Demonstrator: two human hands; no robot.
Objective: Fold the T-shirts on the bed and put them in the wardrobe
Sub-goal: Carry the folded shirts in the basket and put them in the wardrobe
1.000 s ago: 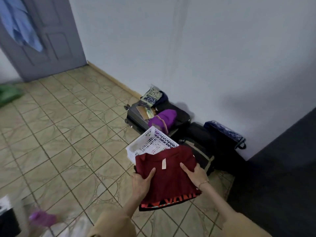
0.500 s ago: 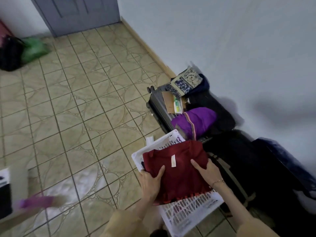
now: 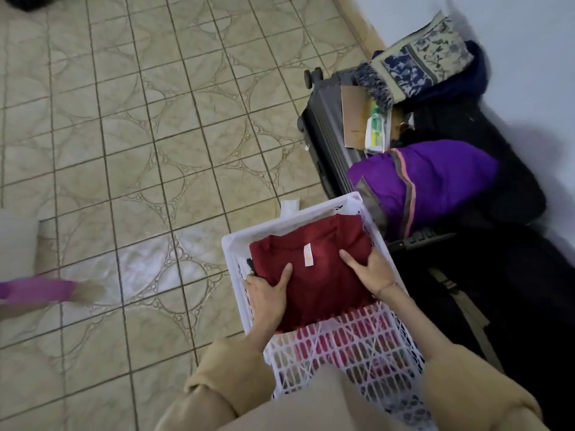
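A folded dark red T-shirt (image 3: 320, 275) with a small white label lies inside a white plastic lattice basket (image 3: 292, 219) on the tiled floor. My left hand (image 3: 267, 293) grips the shirt's left edge, thumb on top and fingers underneath. My right hand (image 3: 367, 269) holds the right edge the same way, close to the basket's right wall. More clothes show through the basket's near wall, under the shirt.
A grey suitcase (image 3: 323, 132) lies beyond the basket, with a purple bundle (image 3: 429, 181), a patterned cloth (image 3: 417, 66) and cardboard on it. Black bags (image 3: 497, 290) line the wall at right. A person's foot and purple trouser leg (image 3: 46, 290) stand at left.
The view has tilted down and closer. Both hands have lowered the red shirt from above the basket down into it.
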